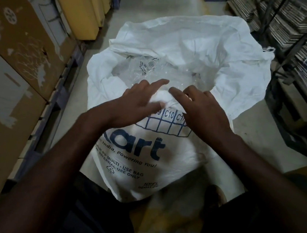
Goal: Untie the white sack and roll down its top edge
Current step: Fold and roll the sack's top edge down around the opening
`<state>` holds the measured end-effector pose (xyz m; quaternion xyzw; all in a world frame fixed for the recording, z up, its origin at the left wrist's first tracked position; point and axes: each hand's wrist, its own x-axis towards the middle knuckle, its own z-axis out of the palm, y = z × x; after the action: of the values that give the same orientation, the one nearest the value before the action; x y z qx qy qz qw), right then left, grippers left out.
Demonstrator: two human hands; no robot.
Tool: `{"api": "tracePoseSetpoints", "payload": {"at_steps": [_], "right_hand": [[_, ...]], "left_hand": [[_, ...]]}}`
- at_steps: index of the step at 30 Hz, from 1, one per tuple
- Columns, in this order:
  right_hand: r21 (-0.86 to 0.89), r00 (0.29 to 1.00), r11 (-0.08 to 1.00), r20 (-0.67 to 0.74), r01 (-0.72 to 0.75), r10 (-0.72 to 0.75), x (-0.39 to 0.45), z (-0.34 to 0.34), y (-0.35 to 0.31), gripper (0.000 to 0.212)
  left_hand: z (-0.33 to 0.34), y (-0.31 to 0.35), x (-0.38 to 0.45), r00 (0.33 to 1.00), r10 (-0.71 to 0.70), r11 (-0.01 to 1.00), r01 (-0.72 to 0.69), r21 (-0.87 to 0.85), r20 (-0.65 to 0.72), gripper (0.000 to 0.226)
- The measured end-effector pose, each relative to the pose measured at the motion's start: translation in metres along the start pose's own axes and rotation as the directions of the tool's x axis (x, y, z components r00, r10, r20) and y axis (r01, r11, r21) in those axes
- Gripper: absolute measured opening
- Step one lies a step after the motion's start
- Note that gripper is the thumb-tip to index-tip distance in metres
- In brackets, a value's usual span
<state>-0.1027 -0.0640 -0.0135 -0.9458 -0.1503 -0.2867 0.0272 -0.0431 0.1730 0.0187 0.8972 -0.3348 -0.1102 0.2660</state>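
A large white woven sack [143, 165] with blue print stands on the floor in front of me, its mouth wide open. Clear plastic packets [154, 72] show inside. My left hand [137, 103] and my right hand [204, 112] both rest on the near rim of the sack [167, 98], side by side, pinching the folded white fabric there. Each index finger points out over the opening. The far side of the top edge [205, 38] flops outward. A white tie string [269, 50] hangs loose at the sack's far right corner.
Brown and yellow cardboard boxes [22, 47] line the left side on dark pallets. Metal racks with stacked flat cartons [301, 33] stand on the right. A grey concrete aisle [161, 6] runs ahead beyond the sack. My dark-clothed legs sit below it.
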Motion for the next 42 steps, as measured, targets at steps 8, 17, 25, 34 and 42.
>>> {"api": "tracePoseSetpoints", "payload": {"at_steps": [8,17,25,34,42], "right_hand": [[0.232,0.941,0.972,0.325,0.02,-0.097,-0.017,-0.015,-0.007,0.097],[0.163,0.958,0.982,0.285,-0.091,0.041,-0.006,-0.013,-0.004,0.07],[0.06,0.973,0.971,0.049,-0.229,0.227,-0.004,0.007,0.0,0.04],[0.219,0.984,0.972,0.17,-0.083,0.046,-0.01,0.008,-0.012,0.052],[0.027,0.896,0.993,0.435,-0.116,0.092,-0.019,-0.019,0.053,0.067]], "left_hand": [[-0.001,-0.012,-0.006,0.985,0.159,0.987,-0.157,0.034,-0.067,0.042],[0.02,0.002,-0.008,0.878,0.33,0.889,-0.164,0.428,-0.348,0.043],[0.014,0.014,0.015,0.792,0.352,0.838,-0.029,0.545,-0.5,0.042],[0.055,0.037,0.014,0.963,0.043,0.805,0.125,0.579,-0.267,0.046],[0.056,0.029,0.018,0.901,0.17,0.828,0.089,0.554,-0.4,0.039]]}}
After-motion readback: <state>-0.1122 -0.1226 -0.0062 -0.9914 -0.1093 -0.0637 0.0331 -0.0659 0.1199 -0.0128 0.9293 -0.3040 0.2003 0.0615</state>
